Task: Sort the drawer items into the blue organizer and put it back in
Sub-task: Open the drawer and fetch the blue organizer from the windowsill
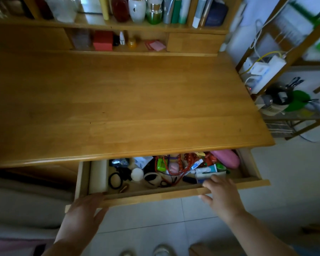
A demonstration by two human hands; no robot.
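The desk drawer (pixel 155 195) stands partly pulled out under the wooden desktop (pixel 118 108). It is crammed with loose items: a pink case (pixel 227 158), a red bead string (pixel 179 167), a green box (pixel 161 164), small tubes and cartons (pixel 205 169), a white ball (pixel 137 174), black hair ties (pixel 115 179) and a long white box (pixel 98 176). My left hand (pixel 83 213) grips the drawer front near its left end. My right hand (pixel 222 194) grips the front further right, fingers over the top edge and thumb below.
Shelves at the back of the desk hold bottles (pixel 137 10), a red box (pixel 103 40) and pink notes (pixel 156 45). A wooden rack (pixel 284 58) with cables and chargers stands to the right. Pale floor tiles (pixel 155 228) lie below the drawer.
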